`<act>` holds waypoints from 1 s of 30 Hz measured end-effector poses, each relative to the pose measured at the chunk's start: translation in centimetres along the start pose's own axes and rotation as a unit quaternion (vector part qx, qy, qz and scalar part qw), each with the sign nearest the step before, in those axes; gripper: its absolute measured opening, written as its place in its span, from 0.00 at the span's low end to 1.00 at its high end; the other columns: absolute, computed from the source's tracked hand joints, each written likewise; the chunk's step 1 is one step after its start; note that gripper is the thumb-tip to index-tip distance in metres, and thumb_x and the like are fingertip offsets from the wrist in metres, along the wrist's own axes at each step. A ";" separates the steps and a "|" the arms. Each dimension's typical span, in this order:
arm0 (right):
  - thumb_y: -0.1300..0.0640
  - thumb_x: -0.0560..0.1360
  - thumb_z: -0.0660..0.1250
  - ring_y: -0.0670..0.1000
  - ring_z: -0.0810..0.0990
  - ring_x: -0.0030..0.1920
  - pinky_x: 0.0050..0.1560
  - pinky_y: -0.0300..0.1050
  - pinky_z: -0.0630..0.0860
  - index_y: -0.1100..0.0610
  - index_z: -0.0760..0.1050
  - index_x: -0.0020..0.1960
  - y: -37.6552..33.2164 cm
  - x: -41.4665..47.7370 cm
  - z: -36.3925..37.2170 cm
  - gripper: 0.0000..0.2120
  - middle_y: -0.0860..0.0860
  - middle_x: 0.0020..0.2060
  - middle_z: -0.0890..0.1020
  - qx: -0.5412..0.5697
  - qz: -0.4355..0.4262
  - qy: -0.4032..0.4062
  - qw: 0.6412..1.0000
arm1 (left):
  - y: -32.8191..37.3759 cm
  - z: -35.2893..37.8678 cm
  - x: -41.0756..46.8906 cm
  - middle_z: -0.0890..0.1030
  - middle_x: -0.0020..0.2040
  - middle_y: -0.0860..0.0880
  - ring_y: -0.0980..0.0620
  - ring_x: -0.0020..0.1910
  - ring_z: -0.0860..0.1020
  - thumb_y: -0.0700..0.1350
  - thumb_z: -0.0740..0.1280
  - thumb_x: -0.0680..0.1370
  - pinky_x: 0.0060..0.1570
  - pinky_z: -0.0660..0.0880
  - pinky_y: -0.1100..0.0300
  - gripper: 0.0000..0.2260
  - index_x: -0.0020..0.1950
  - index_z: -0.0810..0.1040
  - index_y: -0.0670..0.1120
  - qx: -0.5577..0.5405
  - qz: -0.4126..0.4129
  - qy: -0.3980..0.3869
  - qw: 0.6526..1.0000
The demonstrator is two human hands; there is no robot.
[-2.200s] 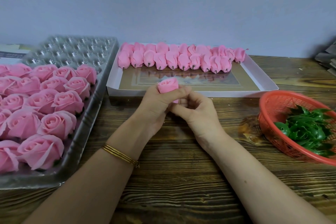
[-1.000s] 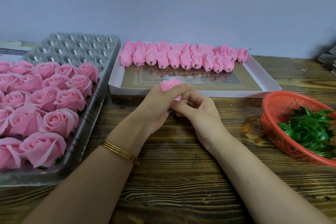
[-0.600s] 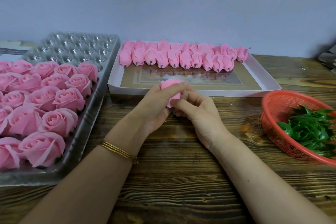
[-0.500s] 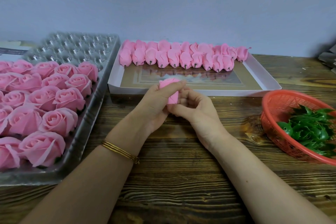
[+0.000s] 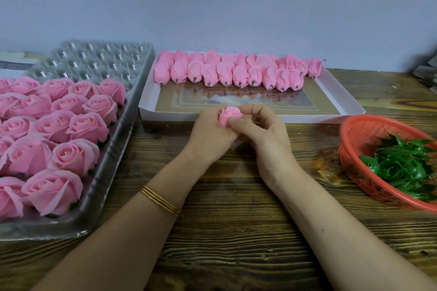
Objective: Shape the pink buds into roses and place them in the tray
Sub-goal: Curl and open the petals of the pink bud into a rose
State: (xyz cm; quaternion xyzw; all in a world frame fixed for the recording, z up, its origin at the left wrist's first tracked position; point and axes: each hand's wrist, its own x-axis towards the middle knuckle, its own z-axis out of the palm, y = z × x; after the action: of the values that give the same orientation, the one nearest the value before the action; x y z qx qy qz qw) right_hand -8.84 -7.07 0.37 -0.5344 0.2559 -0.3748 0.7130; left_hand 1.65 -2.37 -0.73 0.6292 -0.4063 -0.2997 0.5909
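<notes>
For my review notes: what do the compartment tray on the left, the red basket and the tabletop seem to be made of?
Tray: probably thin moulded plastic; its glossy, silvery-clear cups catch sharp highlights.
Basket: red plastic, it seems; a moulded mesh of small holes with a slightly shiny rim.
Tabletop: looks like wood or a wood-look laminate; dark streaked grain, matte.

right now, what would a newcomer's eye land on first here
The block of finished pink roses filling the near part of the clear tray on the left stands out first. At centre, the left hand and right hand hold a pink bud between them. Behind them a row of unshaped buds lines the white box, and a red basket of green pieces sits on the right.
</notes>
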 end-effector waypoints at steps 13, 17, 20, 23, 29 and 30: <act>0.66 0.69 0.74 0.48 0.79 0.35 0.31 0.38 0.76 0.58 0.79 0.43 0.0 -0.2 0.0 0.07 0.51 0.35 0.82 -0.053 -0.017 -0.002 0.998 | -0.2 0.1 0.0 0.85 0.47 0.45 0.42 0.47 0.83 0.41 0.73 0.72 0.49 0.79 0.40 0.11 0.54 0.84 0.44 0.079 0.020 0.004 0.997; 0.65 0.73 0.70 0.53 0.79 0.37 0.35 0.41 0.77 0.61 0.78 0.45 0.1 0.0 0.1 0.02 0.56 0.37 0.81 -0.025 0.005 -0.012 1.000 | -0.3 0.1 -0.1 0.85 0.39 0.48 0.53 0.37 0.81 0.37 0.72 0.73 0.40 0.77 0.53 0.04 0.47 0.84 0.43 0.053 0.010 0.004 0.999; 0.65 0.76 0.62 0.50 0.79 0.32 0.32 0.41 0.76 0.66 0.77 0.50 0.0 0.4 0.1 0.07 0.56 0.34 0.80 0.028 0.024 -0.003 0.999 | 0.1 0.1 -0.3 0.79 0.28 0.52 0.60 0.25 0.74 0.34 0.74 0.71 0.28 0.70 0.67 0.08 0.38 0.80 0.45 -0.025 -0.028 0.009 0.999; 0.66 0.76 0.59 0.51 0.78 0.33 0.35 0.43 0.75 0.70 0.75 0.55 0.1 0.5 0.0 0.12 0.59 0.38 0.80 0.021 0.032 0.002 0.999 | 0.5 -0.5 -0.3 0.78 0.30 0.48 0.56 0.28 0.74 0.32 0.74 0.70 0.29 0.70 0.67 0.08 0.42 0.80 0.42 -0.067 -0.068 -0.019 0.995; 0.69 0.73 0.57 0.49 0.76 0.35 0.41 0.45 0.74 0.70 0.74 0.59 0.2 0.7 -0.3 0.16 0.58 0.39 0.78 0.005 0.053 0.019 0.998 | 0.9 -0.8 -0.2 0.74 0.46 0.39 0.43 0.48 0.75 0.28 0.67 0.60 0.51 0.76 0.48 0.21 0.53 0.75 0.32 -0.120 -0.102 -0.068 0.985; 0.69 0.73 0.58 0.49 0.76 0.35 0.41 0.45 0.74 0.69 0.74 0.59 0.2 0.7 -0.4 0.16 0.57 0.39 0.79 0.004 0.053 0.021 0.998 | 0.9 -0.8 -0.2 0.74 0.47 0.39 0.43 0.49 0.75 0.27 0.66 0.62 0.51 0.76 0.49 0.20 0.54 0.75 0.34 -0.125 -0.101 -0.074 0.984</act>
State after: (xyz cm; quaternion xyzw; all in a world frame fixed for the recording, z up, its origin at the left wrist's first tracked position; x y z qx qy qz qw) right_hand -8.64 -7.85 0.11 -0.5093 0.2972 -0.3483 0.7287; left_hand 2.08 -1.78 0.27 0.5646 -0.3425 -0.4521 0.5997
